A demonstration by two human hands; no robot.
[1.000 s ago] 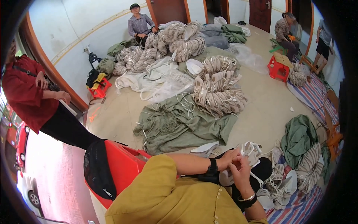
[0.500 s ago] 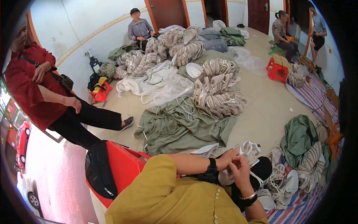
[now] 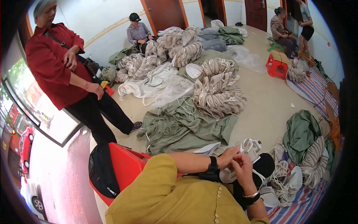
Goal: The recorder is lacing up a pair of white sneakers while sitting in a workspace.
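A white strappy shoe part [image 3: 251, 146] is held up in front of me, partly hidden by my fingers. My left hand [image 3: 228, 158], with a black band on its wrist, is closed at the shoe's near side. Against its fingertips, my right hand [image 3: 243, 170] is pinched; whatever thin thing lies between the fingers is too small to make out. A black-covered knee [image 3: 265, 167] shows just beyond the right hand. To the right lie several loose whitish shoe parts [image 3: 293, 179] with cords, beside a bundled stack of them [image 3: 313, 160].
Left of me a red stool [image 3: 126, 166] bears a black bag [image 3: 100, 173]. A person in red [image 3: 56, 71] stands behind it. Ahead are a green sack [image 3: 186, 130] and tied beige bundles [image 3: 220, 99]. At right lie a green cloth [image 3: 301, 132] and a striped sheet [image 3: 298, 212].
The person in red appears farther right and more fully in view, as the whole view has shifted slightly. My hands stay together at the shoe part with little movement.
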